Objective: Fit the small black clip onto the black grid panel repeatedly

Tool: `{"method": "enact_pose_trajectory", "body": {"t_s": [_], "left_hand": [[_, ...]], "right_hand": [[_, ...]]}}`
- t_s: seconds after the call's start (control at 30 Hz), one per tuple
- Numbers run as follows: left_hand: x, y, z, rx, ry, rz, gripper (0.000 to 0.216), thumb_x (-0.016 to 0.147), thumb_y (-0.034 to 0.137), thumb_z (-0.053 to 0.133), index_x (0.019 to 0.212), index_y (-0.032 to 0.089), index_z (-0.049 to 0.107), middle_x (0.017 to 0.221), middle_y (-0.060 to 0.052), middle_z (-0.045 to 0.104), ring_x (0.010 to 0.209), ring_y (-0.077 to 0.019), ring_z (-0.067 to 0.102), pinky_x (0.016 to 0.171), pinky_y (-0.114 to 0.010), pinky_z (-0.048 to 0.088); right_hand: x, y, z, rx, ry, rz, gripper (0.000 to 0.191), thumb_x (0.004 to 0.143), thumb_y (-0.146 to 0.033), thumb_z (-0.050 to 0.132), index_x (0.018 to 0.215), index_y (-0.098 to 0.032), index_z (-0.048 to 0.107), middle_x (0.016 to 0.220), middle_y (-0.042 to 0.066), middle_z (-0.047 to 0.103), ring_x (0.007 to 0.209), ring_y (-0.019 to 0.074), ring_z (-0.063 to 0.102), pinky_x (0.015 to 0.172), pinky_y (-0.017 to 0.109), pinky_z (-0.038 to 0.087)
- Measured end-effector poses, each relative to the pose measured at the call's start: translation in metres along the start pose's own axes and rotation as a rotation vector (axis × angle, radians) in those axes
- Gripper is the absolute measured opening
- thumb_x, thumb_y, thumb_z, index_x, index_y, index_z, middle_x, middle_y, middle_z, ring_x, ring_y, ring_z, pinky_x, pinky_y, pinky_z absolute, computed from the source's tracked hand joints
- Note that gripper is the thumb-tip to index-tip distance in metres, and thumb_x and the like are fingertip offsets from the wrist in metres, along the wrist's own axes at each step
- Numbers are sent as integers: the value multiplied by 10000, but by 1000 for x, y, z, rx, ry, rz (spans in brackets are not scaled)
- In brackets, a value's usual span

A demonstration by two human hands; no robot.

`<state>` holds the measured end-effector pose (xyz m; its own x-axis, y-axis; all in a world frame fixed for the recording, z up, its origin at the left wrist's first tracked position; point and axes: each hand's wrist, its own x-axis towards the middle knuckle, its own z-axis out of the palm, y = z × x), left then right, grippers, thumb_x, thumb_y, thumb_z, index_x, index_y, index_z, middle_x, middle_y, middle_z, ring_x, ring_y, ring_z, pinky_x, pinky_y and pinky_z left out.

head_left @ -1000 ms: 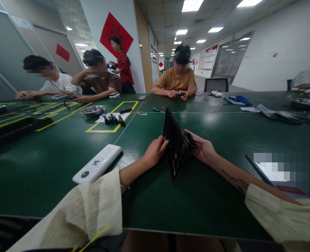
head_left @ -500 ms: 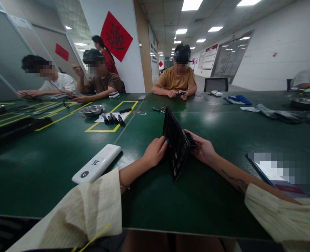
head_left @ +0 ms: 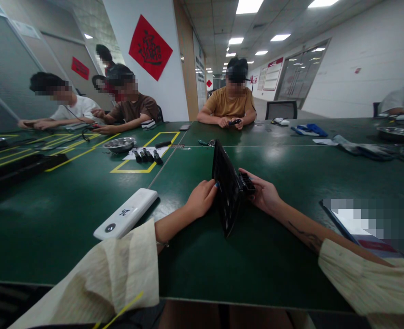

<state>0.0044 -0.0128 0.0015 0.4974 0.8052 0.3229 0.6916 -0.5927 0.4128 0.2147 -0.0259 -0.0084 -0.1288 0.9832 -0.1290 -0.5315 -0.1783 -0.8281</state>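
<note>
A thin black rectangular panel (head_left: pixel 226 187) stands tilted on edge above the green table in front of me. Its left face carries darker, glossy sections that are hard to make out. My left hand (head_left: pixel 203 197) is closed against that face, thumb and fingertips at the panel's left edge. On the other side, my right hand (head_left: pixel 264 194) grips a small black slotted block (head_left: pixel 247 183) lying against the panel's right face. Whether block and panel are joined, I cannot tell. The right fingertips are partly hidden behind the block.
Left of my hands lies a white power bank (head_left: pixel 128 214) marked 26. Farther off are a metal bowl (head_left: pixel 120 144) and several black cylindrical pieces (head_left: pixel 149 156) on paper. A phone-like device (head_left: pixel 355 224) lies right. Gloves (head_left: pixel 362 148) are at the far right; co-workers sit around the table.
My hands keep their grip, and the panel has turned only very slightly. At the left, a standing person has shifted left and a seated co-worker has lowered a raised hand.
</note>
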Motion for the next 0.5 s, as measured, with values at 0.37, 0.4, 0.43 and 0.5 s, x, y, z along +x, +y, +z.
{"method": "enact_pose_trajectory", "body": {"t_s": [0.37, 0.4, 0.43, 0.5], "left_hand": [[3, -2, 2, 9, -36, -59, 387, 927, 364, 204, 722, 185, 479, 655, -29, 523, 703, -190, 518, 684, -313, 407], [2, -2, 2, -11, -24, -74, 353, 924, 358, 228, 737, 185, 472, 664, -25, 523, 687, -182, 518, 663, -302, 407], [2, -2, 3, -40, -12, -81, 319, 921, 351, 248, 753, 186, 463, 674, -19, 523, 673, -173, 517, 644, -289, 405], [2, -2, 3, -111, 10, -69, 272, 917, 342, 272, 774, 189, 445, 693, -11, 524, 662, -158, 515, 616, -269, 401]], "right_hand": [[-1, -1, 0, -9, -7, 5, 514, 686, -186, 470, 1193, -209, 551, 704, 1, 629, 456, 87, 471, 334, 166, 335], [0, -1, 0, -12, -9, 4, 518, 685, -190, 471, 1197, -206, 548, 710, 2, 629, 461, 87, 473, 334, 166, 333], [0, 0, 0, -17, -11, 3, 522, 684, -193, 471, 1201, -206, 545, 724, 4, 633, 468, 88, 476, 334, 166, 332], [0, 0, 1, -23, -9, 2, 523, 683, -196, 471, 1200, -210, 545, 754, 6, 639, 481, 88, 482, 336, 165, 332]]}}
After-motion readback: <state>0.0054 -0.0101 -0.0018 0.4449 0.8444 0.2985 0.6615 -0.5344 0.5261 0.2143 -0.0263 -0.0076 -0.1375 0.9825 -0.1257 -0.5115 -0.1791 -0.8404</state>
